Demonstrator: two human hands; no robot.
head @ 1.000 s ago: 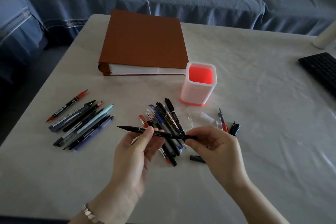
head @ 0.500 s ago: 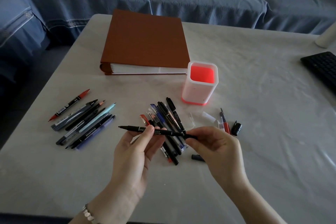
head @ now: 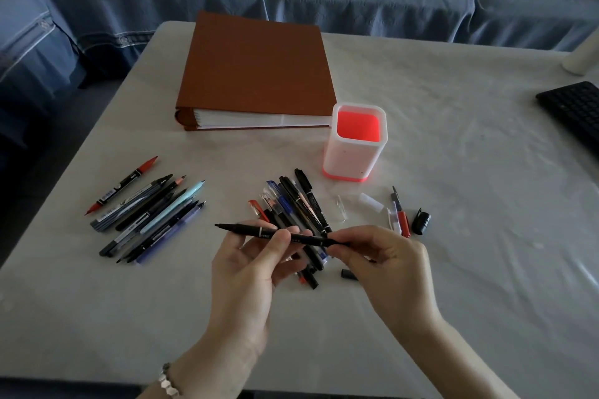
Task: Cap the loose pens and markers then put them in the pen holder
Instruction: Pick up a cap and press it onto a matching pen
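Marker [head: 246, 229], black and double-ended, is held clear of the table [head: 470, 236] between both hands, its long axis near level and running left to right across the view. Left hand [head: 246, 272] grips the barrel about its middle, thumb and curled fingers clamped on it. Right hand [head: 385, 266] pinches the right-hand end between thumb and fingertips; whether a cap is already seated under those fingers cannot be told. The left-hand end projects free beyond the left hand and appears to be a bare fine tip. Judgement: capping is in hand, and that exposed left tip will want a cap. Short black cap [head: 348, 274] lies on the table just beside the right hand, so the right hand is the nearer to fetch it, while the tip it may suit points the opposite way. Pen holder [head: 355, 155] stands upright beyond the heap of pens [head: 291, 207], ahead and slightly right of the marker, nearer the right hand.
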